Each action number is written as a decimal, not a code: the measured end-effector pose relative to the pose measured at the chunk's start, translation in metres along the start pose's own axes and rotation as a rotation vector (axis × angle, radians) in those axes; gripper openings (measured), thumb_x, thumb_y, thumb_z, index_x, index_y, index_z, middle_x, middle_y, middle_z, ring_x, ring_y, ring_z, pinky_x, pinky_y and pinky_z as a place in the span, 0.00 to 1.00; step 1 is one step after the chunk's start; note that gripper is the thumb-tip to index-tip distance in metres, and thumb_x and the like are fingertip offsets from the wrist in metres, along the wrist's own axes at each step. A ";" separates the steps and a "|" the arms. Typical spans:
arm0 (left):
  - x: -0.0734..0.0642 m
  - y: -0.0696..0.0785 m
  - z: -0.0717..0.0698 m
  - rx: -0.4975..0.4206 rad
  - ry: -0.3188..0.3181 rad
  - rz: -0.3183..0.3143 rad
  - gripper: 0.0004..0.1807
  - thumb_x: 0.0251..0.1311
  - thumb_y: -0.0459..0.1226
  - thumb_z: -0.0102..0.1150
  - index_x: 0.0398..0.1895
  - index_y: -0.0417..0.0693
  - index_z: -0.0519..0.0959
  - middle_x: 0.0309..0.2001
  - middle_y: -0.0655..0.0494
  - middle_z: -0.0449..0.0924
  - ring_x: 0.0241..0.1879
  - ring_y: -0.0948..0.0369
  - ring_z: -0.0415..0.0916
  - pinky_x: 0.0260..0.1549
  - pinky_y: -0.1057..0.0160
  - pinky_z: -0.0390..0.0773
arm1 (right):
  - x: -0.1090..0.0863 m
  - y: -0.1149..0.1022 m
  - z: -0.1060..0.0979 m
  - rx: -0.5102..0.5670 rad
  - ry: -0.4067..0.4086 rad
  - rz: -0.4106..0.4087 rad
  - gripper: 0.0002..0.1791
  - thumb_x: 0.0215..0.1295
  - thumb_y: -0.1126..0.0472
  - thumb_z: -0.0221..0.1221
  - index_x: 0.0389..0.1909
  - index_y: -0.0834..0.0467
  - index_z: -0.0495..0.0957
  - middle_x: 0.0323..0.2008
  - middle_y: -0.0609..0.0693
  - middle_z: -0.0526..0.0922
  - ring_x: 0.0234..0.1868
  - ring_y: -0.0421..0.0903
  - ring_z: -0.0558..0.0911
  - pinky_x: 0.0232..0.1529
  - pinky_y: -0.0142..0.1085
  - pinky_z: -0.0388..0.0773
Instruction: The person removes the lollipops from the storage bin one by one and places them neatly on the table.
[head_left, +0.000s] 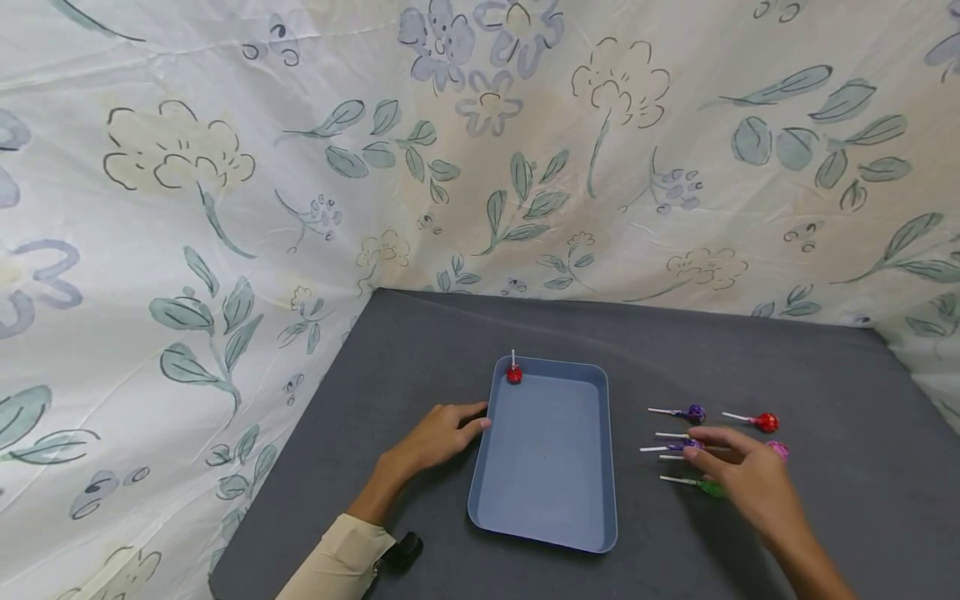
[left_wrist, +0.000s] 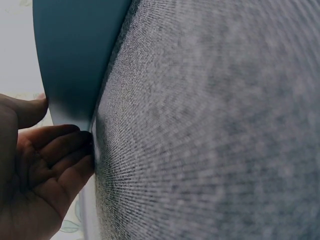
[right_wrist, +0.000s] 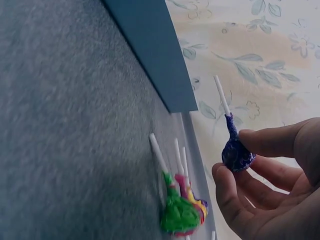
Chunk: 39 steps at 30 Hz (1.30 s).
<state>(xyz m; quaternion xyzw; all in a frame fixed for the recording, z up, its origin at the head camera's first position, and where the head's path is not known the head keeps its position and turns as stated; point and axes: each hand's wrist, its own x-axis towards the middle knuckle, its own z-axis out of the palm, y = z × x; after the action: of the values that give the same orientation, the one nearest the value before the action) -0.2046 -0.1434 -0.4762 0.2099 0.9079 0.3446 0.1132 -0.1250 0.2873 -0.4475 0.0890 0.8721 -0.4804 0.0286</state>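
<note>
A purple-wrapped lollipop [right_wrist: 237, 154] is pinched by its head between the thumb and fingers of my right hand [head_left: 753, 479]; its white stick points away from the palm, raised off the table in the right wrist view. Below that hand lie a green lollipop [head_left: 712, 488] and a pink one [head_left: 777, 451], partly covered by the fingers. My left hand [head_left: 435, 437] touches the left side of a blue-grey tray [head_left: 547, 475], thumb at the rim [left_wrist: 46, 102] and fingers against the outer wall. Inside the tray's far left corner rests a red lollipop [head_left: 513, 374], stick leaning over the rim.
Beyond the right hand, another purple lollipop [head_left: 695, 412] and a red one [head_left: 767, 422] lie on the dark grey table [head_left: 420, 358]. Floral cloth [head_left: 525, 167] hangs behind and along the left side of the table.
</note>
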 end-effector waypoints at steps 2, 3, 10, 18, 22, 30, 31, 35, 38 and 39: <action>0.001 0.000 0.000 -0.001 0.004 -0.002 0.31 0.80 0.53 0.51 0.75 0.43 0.75 0.71 0.46 0.77 0.70 0.49 0.76 0.70 0.43 0.73 | 0.000 0.004 -0.003 -0.007 0.022 -0.011 0.29 0.69 0.52 0.72 0.64 0.65 0.82 0.50 0.59 0.91 0.37 0.30 0.86 0.34 0.33 0.86; 0.001 -0.001 0.000 -0.001 0.007 0.000 0.31 0.80 0.53 0.51 0.75 0.42 0.75 0.71 0.46 0.77 0.70 0.49 0.76 0.70 0.43 0.73 | 0.000 0.006 -0.004 -0.011 0.034 -0.015 0.28 0.69 0.53 0.72 0.63 0.66 0.82 0.48 0.58 0.91 0.37 0.28 0.86 0.34 0.32 0.86; 0.002 -0.002 0.001 -0.004 0.017 0.013 0.30 0.81 0.53 0.52 0.74 0.43 0.76 0.70 0.46 0.78 0.69 0.49 0.77 0.69 0.44 0.74 | -0.001 0.015 -0.018 -0.066 0.086 0.054 0.29 0.70 0.49 0.71 0.63 0.65 0.82 0.47 0.55 0.92 0.35 0.22 0.82 0.33 0.30 0.82; 0.003 -0.003 0.003 -0.003 0.015 0.008 0.30 0.81 0.53 0.52 0.74 0.44 0.75 0.70 0.46 0.78 0.69 0.49 0.77 0.69 0.44 0.74 | -0.001 0.026 -0.032 -0.090 0.131 0.197 0.30 0.73 0.49 0.68 0.68 0.63 0.79 0.53 0.61 0.90 0.32 0.37 0.87 0.31 0.35 0.83; 0.003 -0.001 0.003 -0.014 0.012 0.001 0.31 0.81 0.53 0.52 0.75 0.43 0.75 0.71 0.46 0.77 0.70 0.49 0.76 0.70 0.43 0.74 | 0.001 0.032 -0.036 -0.086 0.150 0.232 0.30 0.73 0.51 0.68 0.69 0.64 0.78 0.58 0.66 0.86 0.31 0.37 0.87 0.30 0.35 0.83; 0.004 -0.001 0.004 -0.015 0.010 -0.001 0.30 0.81 0.52 0.52 0.75 0.43 0.74 0.72 0.46 0.76 0.71 0.48 0.75 0.71 0.43 0.73 | 0.003 0.046 -0.043 -0.112 0.189 0.282 0.29 0.73 0.54 0.68 0.69 0.65 0.78 0.67 0.71 0.77 0.29 0.36 0.84 0.27 0.36 0.82; 0.004 -0.001 0.004 -0.014 0.010 0.001 0.30 0.81 0.51 0.52 0.75 0.43 0.74 0.72 0.46 0.76 0.71 0.48 0.75 0.71 0.43 0.73 | 0.003 0.047 -0.044 -0.114 0.193 0.288 0.29 0.73 0.54 0.68 0.69 0.66 0.77 0.66 0.71 0.78 0.28 0.37 0.85 0.27 0.36 0.82; 0.004 -0.001 0.003 -0.018 0.013 -0.002 0.30 0.81 0.51 0.52 0.75 0.44 0.74 0.72 0.46 0.76 0.71 0.48 0.75 0.70 0.44 0.73 | 0.005 0.054 -0.050 -0.110 0.194 0.318 0.31 0.74 0.54 0.67 0.70 0.66 0.76 0.63 0.71 0.80 0.28 0.37 0.86 0.26 0.36 0.81; 0.004 0.000 0.003 -0.021 0.014 -0.003 0.30 0.81 0.52 0.52 0.75 0.43 0.75 0.71 0.46 0.77 0.70 0.48 0.75 0.70 0.43 0.73 | 0.008 0.059 -0.053 -0.107 0.197 0.330 0.30 0.74 0.56 0.67 0.71 0.66 0.75 0.63 0.72 0.80 0.27 0.37 0.86 0.26 0.37 0.82; 0.004 0.000 0.002 -0.020 0.013 -0.002 0.30 0.81 0.52 0.52 0.75 0.43 0.75 0.71 0.45 0.77 0.70 0.48 0.75 0.70 0.44 0.73 | 0.009 0.061 -0.054 -0.108 0.199 0.330 0.30 0.74 0.57 0.67 0.71 0.67 0.75 0.62 0.73 0.80 0.27 0.37 0.86 0.25 0.37 0.82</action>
<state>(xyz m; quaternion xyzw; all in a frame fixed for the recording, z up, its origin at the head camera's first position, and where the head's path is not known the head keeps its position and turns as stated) -0.2073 -0.1402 -0.4779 0.2055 0.9055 0.3547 0.1098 -0.1211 0.3659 -0.4699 0.2759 0.8688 -0.4104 0.0254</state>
